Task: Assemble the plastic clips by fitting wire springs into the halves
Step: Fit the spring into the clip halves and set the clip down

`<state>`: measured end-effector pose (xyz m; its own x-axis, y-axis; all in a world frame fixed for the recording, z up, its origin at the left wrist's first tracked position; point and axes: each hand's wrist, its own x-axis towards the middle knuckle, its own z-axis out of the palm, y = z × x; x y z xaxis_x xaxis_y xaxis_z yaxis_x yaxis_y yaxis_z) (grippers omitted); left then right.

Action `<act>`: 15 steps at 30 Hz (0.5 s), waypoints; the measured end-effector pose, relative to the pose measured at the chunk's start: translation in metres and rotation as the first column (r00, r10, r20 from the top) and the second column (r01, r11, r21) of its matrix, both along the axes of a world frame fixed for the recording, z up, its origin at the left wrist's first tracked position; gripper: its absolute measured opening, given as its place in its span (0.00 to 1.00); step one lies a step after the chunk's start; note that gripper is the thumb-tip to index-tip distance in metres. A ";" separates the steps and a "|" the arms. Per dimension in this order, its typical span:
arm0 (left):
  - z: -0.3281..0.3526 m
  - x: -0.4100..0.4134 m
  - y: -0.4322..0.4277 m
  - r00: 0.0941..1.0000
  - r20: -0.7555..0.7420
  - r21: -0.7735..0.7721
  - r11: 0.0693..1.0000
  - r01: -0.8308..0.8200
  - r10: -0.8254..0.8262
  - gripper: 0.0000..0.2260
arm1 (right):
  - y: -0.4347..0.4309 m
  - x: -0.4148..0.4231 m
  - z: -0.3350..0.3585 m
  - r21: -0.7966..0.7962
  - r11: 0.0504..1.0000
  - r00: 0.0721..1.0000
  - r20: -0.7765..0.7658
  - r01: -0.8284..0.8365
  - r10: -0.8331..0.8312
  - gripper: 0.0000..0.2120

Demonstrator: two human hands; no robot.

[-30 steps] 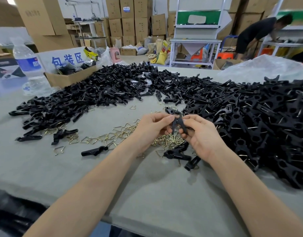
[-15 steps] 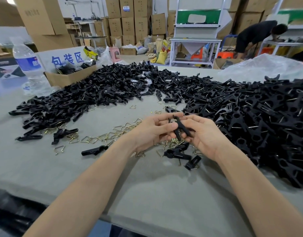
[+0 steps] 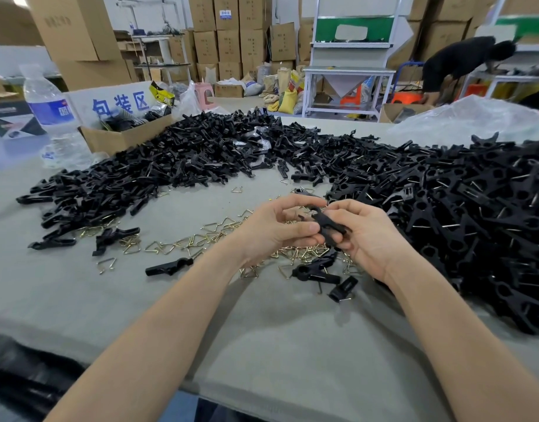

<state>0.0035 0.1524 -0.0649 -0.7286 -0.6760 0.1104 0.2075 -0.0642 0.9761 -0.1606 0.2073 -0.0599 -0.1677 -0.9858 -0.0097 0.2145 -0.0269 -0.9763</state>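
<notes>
Warehouse room | brown cardboard boxes (image 3: pixel 228 32) are stacked high at the back | a white metal workstation (image 3: pixel 349 70) with a green panel is set beside them | sacks (image 3: pixel 288 100) and a pink stool (image 3: pixel 203 94) are seen on the floor | a grey table (image 3: pixel 277 345) fills the foreground

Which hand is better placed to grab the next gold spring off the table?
Probably the left hand. The gold springs lie mostly on its side. The right hand has several fingers curled round the black clip, so it could likely hold it alone.
</notes>
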 end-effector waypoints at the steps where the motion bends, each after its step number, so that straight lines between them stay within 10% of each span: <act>1: 0.001 0.001 -0.001 1.000 0.000 0.011 1.000 0.019 -0.019 0.19 | 0.000 -0.001 0.000 0.000 1.000 1.000 -0.005 0.001 -0.001 0.07; 15: 0.003 0.006 -0.002 0.994 0.112 -0.128 0.991 0.029 -0.015 0.16 | 0.002 -0.007 0.001 0.074 0.994 0.991 0.111 -0.079 0.071 0.05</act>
<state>0.0092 0.1501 -0.0618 -0.7556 -0.6452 0.1133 0.0973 0.0606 0.9934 -0.1673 0.2091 -0.0585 -0.0869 -0.9911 -0.1009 0.3174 0.0685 -0.9458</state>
